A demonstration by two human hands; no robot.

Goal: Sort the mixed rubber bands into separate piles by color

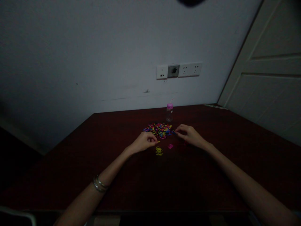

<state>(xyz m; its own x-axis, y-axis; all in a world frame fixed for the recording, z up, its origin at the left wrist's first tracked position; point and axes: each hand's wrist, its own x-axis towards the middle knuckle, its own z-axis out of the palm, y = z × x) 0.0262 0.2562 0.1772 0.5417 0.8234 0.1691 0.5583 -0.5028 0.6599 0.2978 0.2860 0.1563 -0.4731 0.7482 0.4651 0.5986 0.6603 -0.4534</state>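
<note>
Left hand [144, 142], bangles [100, 185] on its forearm, rests on the dark worktop [70, 163], its grip pinching a yellow clip at the yellow pile [159, 151]. Multicoloured clip heap [159, 130] lies at 12 o'clock; pink clips [170, 146] at centre. Right hand [189, 135] pinches the heap's 3 o'clock edge; what its grip holds cannot be told. Pink-capped bottle [169, 112] stands beyond.

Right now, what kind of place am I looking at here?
Probably a room in a home or small office, dimly lit. A dark wooden table stands against a plain white wall with a strip of wall sockets, and a panelled door is at the right.
</note>
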